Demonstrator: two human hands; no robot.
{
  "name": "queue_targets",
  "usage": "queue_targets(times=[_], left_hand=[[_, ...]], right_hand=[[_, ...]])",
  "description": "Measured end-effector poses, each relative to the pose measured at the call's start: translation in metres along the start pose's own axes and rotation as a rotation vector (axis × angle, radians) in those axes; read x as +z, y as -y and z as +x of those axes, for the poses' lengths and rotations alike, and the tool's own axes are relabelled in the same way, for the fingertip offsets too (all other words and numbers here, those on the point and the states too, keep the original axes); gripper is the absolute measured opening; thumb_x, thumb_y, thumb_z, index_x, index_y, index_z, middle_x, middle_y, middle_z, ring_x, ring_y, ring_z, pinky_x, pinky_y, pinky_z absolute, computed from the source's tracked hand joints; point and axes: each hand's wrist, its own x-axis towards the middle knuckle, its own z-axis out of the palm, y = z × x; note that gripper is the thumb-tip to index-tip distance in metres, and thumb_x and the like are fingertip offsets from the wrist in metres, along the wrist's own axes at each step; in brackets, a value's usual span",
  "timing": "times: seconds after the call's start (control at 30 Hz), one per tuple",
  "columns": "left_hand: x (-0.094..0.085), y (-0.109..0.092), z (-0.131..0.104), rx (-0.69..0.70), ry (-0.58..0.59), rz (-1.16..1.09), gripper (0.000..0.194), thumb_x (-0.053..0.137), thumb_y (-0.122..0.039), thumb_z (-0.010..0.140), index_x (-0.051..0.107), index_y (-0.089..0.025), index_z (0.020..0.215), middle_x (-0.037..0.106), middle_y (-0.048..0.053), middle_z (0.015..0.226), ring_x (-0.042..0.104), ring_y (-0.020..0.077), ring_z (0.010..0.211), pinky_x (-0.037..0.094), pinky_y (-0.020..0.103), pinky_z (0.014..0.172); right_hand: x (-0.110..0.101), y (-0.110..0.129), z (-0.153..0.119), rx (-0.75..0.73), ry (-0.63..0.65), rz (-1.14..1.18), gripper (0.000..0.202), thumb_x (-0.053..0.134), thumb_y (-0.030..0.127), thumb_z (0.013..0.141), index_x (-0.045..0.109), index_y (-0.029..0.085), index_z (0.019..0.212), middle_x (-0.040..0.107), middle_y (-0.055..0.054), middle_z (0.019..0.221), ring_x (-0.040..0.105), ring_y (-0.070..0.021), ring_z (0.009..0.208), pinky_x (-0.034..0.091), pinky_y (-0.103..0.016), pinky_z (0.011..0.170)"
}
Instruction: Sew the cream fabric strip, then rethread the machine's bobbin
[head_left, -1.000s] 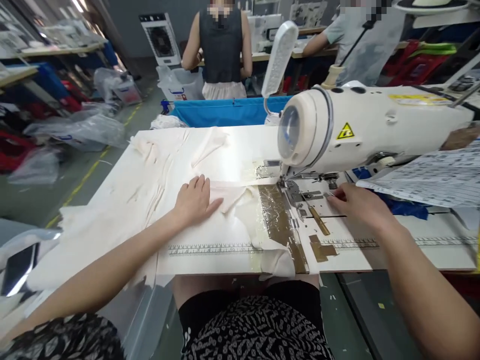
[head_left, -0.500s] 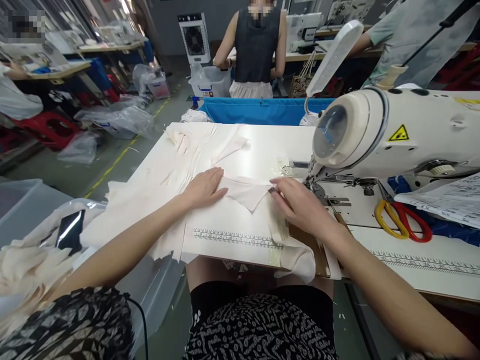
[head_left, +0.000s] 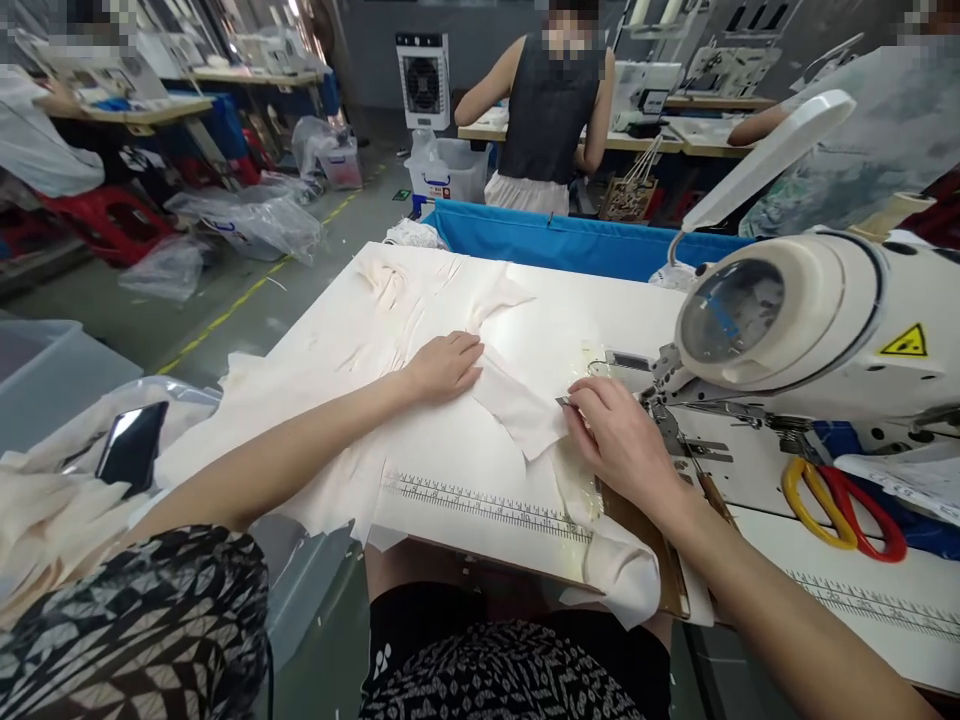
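My left hand (head_left: 444,367) lies palm down on the white table, its fingers extended over the upper left end of a pale fabric piece (head_left: 517,405). At that piece's right end, my right hand (head_left: 611,425) is pinched on a small dark metal tool (head_left: 562,401), whose tip shows past the fingertips. Another pale piece (head_left: 501,295) lies beyond my left hand, and a broad spread of pale fabric (head_left: 315,370) covers the table's left side. Just right of my right hand is the needle area of the sewing machine (head_left: 780,300).
Yellow and red scissors (head_left: 844,508) lie at the right, beside papers. A rolled pale cloth (head_left: 622,572) hangs at the front edge. A phone (head_left: 133,447) rests on fabric at the left. A blue cloth trough (head_left: 555,238) runs behind the table; people sit beyond.
The view has shifted, so the table and machine appear turned. The fabric piece between my hands now lies more slanted and spread out. The metal tool shows more clearly in my right hand.
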Motion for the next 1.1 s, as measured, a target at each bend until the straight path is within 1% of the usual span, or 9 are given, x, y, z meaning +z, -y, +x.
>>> queue_targets(times=[0.1, 0.13, 0.2, 0.33, 0.43, 0.5, 0.7, 0.87, 1.1], left_hand=[[0.004, 0.007, -0.010, 0.039, -0.031, -0.010, 0.052, 0.031, -0.037, 0.101, 0.045, -0.010, 0.144, 0.043, 0.015, 0.152, 0.038, 0.0266, 0.142, 0.036, 0.041, 0.115], [0.004, 0.009, -0.013, 0.040, -0.040, -0.012, 0.052, 0.032, -0.037, 0.101, 0.046, -0.011, 0.143, 0.043, 0.016, 0.152, 0.040, 0.0267, 0.141, 0.037, 0.042, 0.114], [0.004, 0.014, -0.016, 0.042, -0.064, -0.018, 0.052, 0.035, -0.039, 0.100, 0.047, -0.012, 0.142, 0.044, 0.016, 0.150, 0.045, 0.0278, 0.137, 0.040, 0.043, 0.110], [0.007, 0.018, -0.019, 0.057, -0.135, -0.083, 0.048, 0.038, -0.037, 0.099, 0.052, -0.009, 0.135, 0.048, 0.017, 0.147, 0.047, 0.0270, 0.135, 0.042, 0.044, 0.109], [0.008, 0.020, -0.022, 0.079, -0.154, -0.129, 0.043, 0.036, -0.034, 0.099, 0.055, -0.012, 0.131, 0.049, 0.015, 0.147, 0.046, 0.0252, 0.137, 0.040, 0.044, 0.110], [0.007, 0.020, -0.024, 0.083, -0.144, -0.132, 0.043, 0.034, -0.033, 0.100, 0.055, -0.014, 0.132, 0.047, 0.014, 0.149, 0.045, 0.0259, 0.138, 0.040, 0.045, 0.111], [0.005, 0.019, -0.023, 0.094, -0.133, -0.116, 0.044, 0.034, -0.032, 0.099, 0.054, -0.010, 0.133, 0.048, 0.017, 0.147, 0.046, 0.0287, 0.136, 0.042, 0.045, 0.108], [0.010, 0.019, -0.021, 0.093, -0.163, -0.113, 0.042, 0.035, -0.030, 0.099, 0.054, -0.013, 0.133, 0.048, 0.016, 0.148, 0.046, 0.0284, 0.137, 0.041, 0.045, 0.109], [0.009, 0.018, -0.022, 0.099, -0.171, -0.121, 0.042, 0.035, -0.028, 0.099, 0.055, -0.009, 0.131, 0.049, 0.018, 0.146, 0.047, 0.0294, 0.136, 0.043, 0.045, 0.108]], right_hand=[[0.005, 0.000, 0.024, 0.035, 0.025, 0.128, 0.019, 0.039, 0.030, 0.099, 0.045, 0.023, 0.082, 0.062, -0.007, 0.082, 0.056, -0.0213, 0.070, 0.037, -0.031, 0.061], [0.009, 0.000, 0.035, 0.061, 0.058, 0.185, 0.020, 0.041, 0.031, 0.099, 0.043, 0.023, 0.081, 0.060, -0.004, 0.075, 0.054, -0.0194, 0.063, 0.033, -0.030, 0.057], [0.021, 0.002, 0.060, 0.104, 0.111, 0.264, 0.020, 0.041, 0.032, 0.099, 0.040, 0.024, 0.080, 0.058, 0.000, 0.068, 0.052, -0.0177, 0.057, 0.030, -0.029, 0.054], [0.047, 0.011, 0.106, 0.125, 0.108, 0.271, 0.013, 0.041, 0.029, 0.098, 0.044, 0.023, 0.087, 0.062, -0.001, 0.072, 0.056, -0.0199, 0.063, 0.033, -0.029, 0.057], [0.062, 0.017, 0.127, 0.123, 0.127, 0.260, 0.010, 0.039, 0.026, 0.097, 0.048, 0.022, 0.097, 0.066, -0.004, 0.079, 0.060, -0.0220, 0.070, 0.035, -0.029, 0.060], [0.069, 0.019, 0.135, 0.119, 0.149, 0.247, 0.012, 0.038, 0.024, 0.096, 0.050, 0.022, 0.099, 0.068, -0.005, 0.081, 0.061, -0.0231, 0.072, 0.036, -0.029, 0.061], [0.082, 0.019, 0.144, 0.105, 0.204, 0.222, 0.016, 0.039, 0.025, 0.097, 0.052, 0.021, 0.105, 0.070, -0.005, 0.082, 0.063, -0.0233, 0.073, 0.036, -0.029, 0.060], [0.084, 0.018, 0.147, 0.101, 0.220, 0.184, 0.020, 0.037, 0.026, 0.099, 0.054, 0.021, 0.108, 0.072, -0.005, 0.086, 0.065, -0.0239, 0.076, 0.037, -0.030, 0.061], [0.083, 0.019, 0.149, 0.086, 0.235, 0.135, 0.022, 0.037, 0.025, 0.100, 0.056, 0.021, 0.111, 0.073, -0.006, 0.094, 0.067, -0.0242, 0.084, 0.039, -0.030, 0.064]])
